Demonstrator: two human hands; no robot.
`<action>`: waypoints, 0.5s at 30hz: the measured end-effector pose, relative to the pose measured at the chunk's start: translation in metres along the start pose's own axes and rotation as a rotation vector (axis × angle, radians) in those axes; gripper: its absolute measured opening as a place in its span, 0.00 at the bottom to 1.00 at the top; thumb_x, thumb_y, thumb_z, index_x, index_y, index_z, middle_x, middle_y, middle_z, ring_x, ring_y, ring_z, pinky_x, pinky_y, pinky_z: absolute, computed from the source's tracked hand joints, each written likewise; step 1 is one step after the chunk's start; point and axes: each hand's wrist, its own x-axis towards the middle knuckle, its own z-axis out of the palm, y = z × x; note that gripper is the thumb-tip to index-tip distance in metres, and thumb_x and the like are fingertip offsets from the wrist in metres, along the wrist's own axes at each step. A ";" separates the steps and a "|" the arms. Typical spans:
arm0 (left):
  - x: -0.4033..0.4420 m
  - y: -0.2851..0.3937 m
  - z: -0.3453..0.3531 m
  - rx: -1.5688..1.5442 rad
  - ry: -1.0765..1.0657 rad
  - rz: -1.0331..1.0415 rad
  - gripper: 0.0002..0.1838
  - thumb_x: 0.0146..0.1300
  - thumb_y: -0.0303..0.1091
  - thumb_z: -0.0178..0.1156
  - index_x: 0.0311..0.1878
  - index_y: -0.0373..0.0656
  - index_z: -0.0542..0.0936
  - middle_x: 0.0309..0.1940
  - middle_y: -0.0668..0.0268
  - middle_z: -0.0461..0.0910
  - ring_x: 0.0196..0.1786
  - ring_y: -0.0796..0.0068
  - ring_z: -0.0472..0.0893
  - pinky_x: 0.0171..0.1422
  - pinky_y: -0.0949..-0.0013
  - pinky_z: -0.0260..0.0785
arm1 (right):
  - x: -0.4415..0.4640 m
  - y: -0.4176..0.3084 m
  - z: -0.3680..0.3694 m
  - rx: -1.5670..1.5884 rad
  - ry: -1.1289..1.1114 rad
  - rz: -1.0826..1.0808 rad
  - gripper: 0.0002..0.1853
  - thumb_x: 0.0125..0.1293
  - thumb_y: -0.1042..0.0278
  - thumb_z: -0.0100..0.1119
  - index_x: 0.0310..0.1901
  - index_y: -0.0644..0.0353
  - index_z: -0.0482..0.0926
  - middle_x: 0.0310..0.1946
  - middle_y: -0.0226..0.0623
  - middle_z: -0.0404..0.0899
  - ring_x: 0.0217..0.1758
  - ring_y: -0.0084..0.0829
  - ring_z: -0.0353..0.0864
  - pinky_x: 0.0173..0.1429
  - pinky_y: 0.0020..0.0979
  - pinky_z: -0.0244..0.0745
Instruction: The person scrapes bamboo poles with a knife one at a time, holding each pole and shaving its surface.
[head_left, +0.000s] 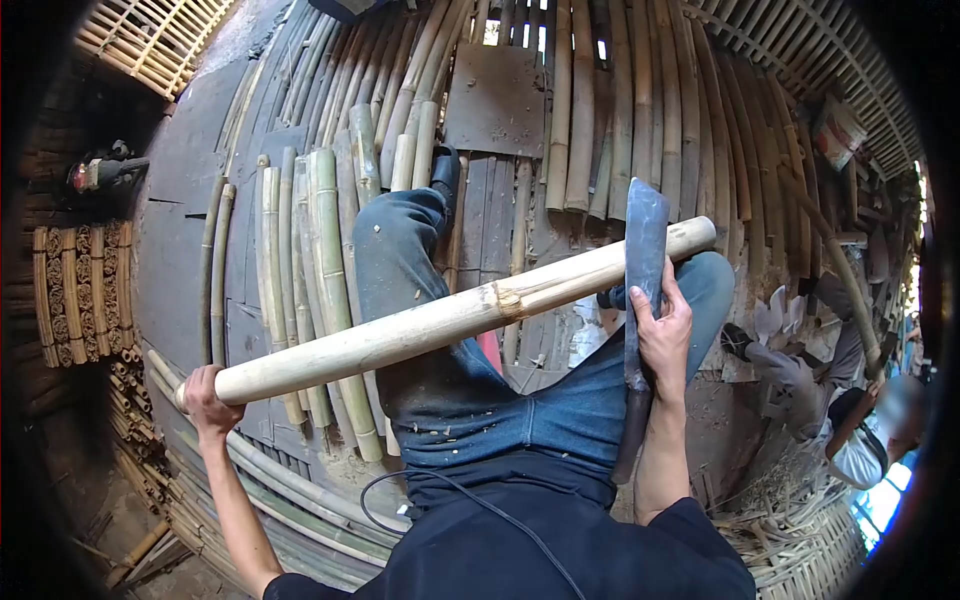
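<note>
A thick, pale bamboo pole [400,335] lies slantwise across my thighs, its right end higher in view than its left. My left hand [210,402] is wrapped round the left end. Over the right end stands a machete [646,225] with a broad grey blade, its tip pointing away from me. My right hand [662,335] grips the blade's lower part, thumb and fingers along it, while the dark handle hangs beside my forearm. The blade hides a strip of the pole; whether they touch I cannot tell. A split or groove runs right from the pole's knot.
Cut bamboo lengths [328,240] lie left of my legs, and long poles [645,110] lie ahead. Bundled sticks [84,295] stand at far left. On the right another person [865,430] sits holding a long pole [835,250]. A black cable [470,485] crosses my lap.
</note>
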 end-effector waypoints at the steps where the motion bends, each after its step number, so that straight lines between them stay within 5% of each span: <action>1: -0.001 0.002 0.006 0.004 -0.003 0.000 0.21 0.46 0.39 0.77 0.44 0.42 0.85 0.37 0.54 0.86 0.43 0.47 0.87 0.53 0.50 0.80 | -0.002 -0.004 0.004 0.003 -0.003 0.003 0.38 0.78 0.75 0.68 0.84 0.75 0.62 0.67 0.51 0.85 0.63 0.31 0.87 0.69 0.32 0.82; 5: 0.005 0.016 0.018 -0.030 0.128 0.093 0.18 0.47 0.40 0.76 0.40 0.42 0.84 0.33 0.53 0.85 0.37 0.46 0.86 0.46 0.49 0.80 | -0.032 -0.044 0.043 -0.043 -0.150 0.086 0.37 0.76 0.67 0.71 0.82 0.68 0.70 0.56 0.47 0.90 0.57 0.33 0.88 0.64 0.32 0.83; 7: 0.010 0.018 0.020 -0.040 0.122 0.090 0.18 0.47 0.40 0.76 0.39 0.42 0.84 0.32 0.52 0.85 0.37 0.45 0.86 0.45 0.49 0.80 | -0.068 -0.029 0.077 -0.038 -0.260 -0.152 0.42 0.74 0.60 0.73 0.85 0.58 0.67 0.51 0.64 0.91 0.51 0.44 0.96 0.57 0.39 0.87; 9: 0.007 0.018 0.024 -0.070 0.151 0.118 0.18 0.47 0.41 0.76 0.38 0.42 0.84 0.31 0.51 0.84 0.36 0.45 0.86 0.42 0.48 0.80 | -0.087 -0.069 0.080 -0.105 -0.464 -0.056 0.42 0.72 0.60 0.74 0.85 0.47 0.69 0.49 0.73 0.87 0.54 0.62 0.92 0.55 0.42 0.88; 13: 0.005 0.026 0.026 -0.109 0.089 0.099 0.18 0.47 0.41 0.77 0.38 0.42 0.84 0.31 0.52 0.84 0.36 0.46 0.86 0.42 0.49 0.80 | -0.065 -0.055 0.067 -0.124 -0.341 -0.214 0.41 0.71 0.63 0.76 0.84 0.50 0.70 0.56 0.68 0.87 0.61 0.51 0.93 0.60 0.39 0.87; 15: 0.002 0.027 0.029 -0.127 0.089 0.090 0.18 0.47 0.42 0.77 0.38 0.42 0.84 0.31 0.52 0.84 0.36 0.46 0.86 0.42 0.49 0.80 | -0.036 -0.051 0.046 -0.114 -0.206 -0.116 0.40 0.72 0.67 0.73 0.83 0.61 0.69 0.59 0.58 0.91 0.57 0.39 0.94 0.64 0.37 0.86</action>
